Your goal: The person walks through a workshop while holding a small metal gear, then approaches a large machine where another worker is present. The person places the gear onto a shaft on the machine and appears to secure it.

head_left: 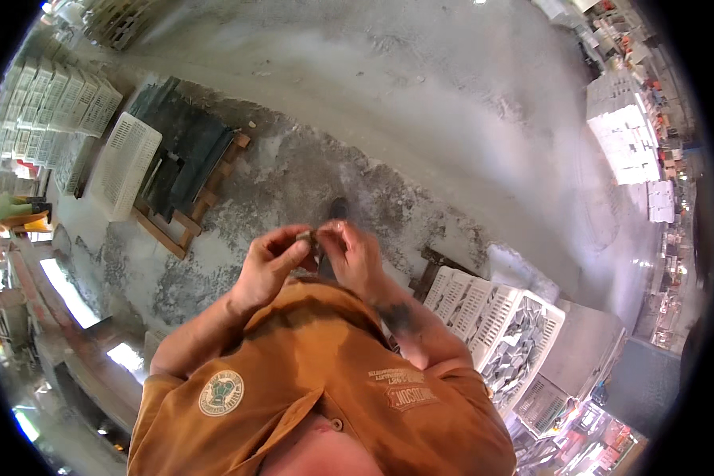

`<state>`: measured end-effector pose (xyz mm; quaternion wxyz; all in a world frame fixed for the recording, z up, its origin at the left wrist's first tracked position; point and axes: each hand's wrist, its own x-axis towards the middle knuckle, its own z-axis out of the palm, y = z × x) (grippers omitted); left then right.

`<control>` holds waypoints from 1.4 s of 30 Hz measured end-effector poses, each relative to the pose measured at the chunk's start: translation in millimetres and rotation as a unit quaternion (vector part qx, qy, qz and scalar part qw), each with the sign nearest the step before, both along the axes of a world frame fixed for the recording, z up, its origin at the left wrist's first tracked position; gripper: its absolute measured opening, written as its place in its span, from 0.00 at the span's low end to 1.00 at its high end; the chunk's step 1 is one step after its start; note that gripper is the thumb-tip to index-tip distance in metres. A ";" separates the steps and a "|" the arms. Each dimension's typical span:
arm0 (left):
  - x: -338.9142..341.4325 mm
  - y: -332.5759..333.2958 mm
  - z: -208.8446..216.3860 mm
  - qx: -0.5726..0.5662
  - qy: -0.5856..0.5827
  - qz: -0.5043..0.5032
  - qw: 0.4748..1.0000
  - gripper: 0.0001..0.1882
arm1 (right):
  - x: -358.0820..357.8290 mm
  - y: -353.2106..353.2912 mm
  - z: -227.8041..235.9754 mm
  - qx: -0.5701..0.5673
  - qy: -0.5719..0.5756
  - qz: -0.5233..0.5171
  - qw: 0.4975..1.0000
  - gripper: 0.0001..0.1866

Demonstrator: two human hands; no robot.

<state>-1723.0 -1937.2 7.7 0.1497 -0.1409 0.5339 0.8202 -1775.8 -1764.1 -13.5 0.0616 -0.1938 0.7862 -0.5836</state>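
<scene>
In front of my waist both hands are raised close together. My left hand [274, 260] is closed, thumb and fingers pinching a small brownish-grey piece [305, 236] whose kind is too small to tell. Right beside it, my right hand [352, 255] is closed too, its thumb and fingertips drawn together at the piece's edge. Whatever lies between the right fingertips is hidden. Below the hands is the front of my orange-brown shirt [309, 349].
At right, a white plastic crate [549, 317] full of small grey pieces stands by more crates. A pallet with dark boards [186, 151] and a white crate [125, 163] lie at left, near tall crate stacks [51, 103]. The floor [452, 119] is dusty grey.
</scene>
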 end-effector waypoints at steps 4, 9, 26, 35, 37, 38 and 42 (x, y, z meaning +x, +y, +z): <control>-120.2 -30.5 33.8 -0.024 0.004 0.010 1.000 0.17 | -123.3 -37.8 24.3 -0.065 0.002 0.007 0.998 0.05; -253.5 -63.3 52.5 -0.090 0.019 0.036 0.995 0.18 | -255.8 -78.1 20.5 -0.106 -0.044 0.002 0.993 0.05; -691.2 -282.5 30.0 -0.105 0.250 0.080 0.959 0.18 | -676.2 -292.9 13.1 -0.360 -0.330 0.014 0.873 0.06; -817.7 -362.5 7.1 -0.163 0.273 0.140 0.938 0.16 | -836.2 -375.5 -6.0 -0.306 -0.294 0.139 0.895 0.06; -845.4 -371.2 -6.5 -0.163 0.271 0.164 0.934 0.16 | -871.2 -391.9 -14.8 -0.303 -0.293 0.153 0.894 0.06; -860.8 -373.7 -14.2 -0.154 0.266 0.176 0.935 0.15 | -888.0 -400.4 -20.3 -0.300 -0.285 0.153 0.897 0.06; -943.3 -371.0 -56.1 -0.115 0.273 0.206 0.933 0.15 | -982.1 -400.1 -72.6 -0.270 -0.212 0.191 0.920 0.06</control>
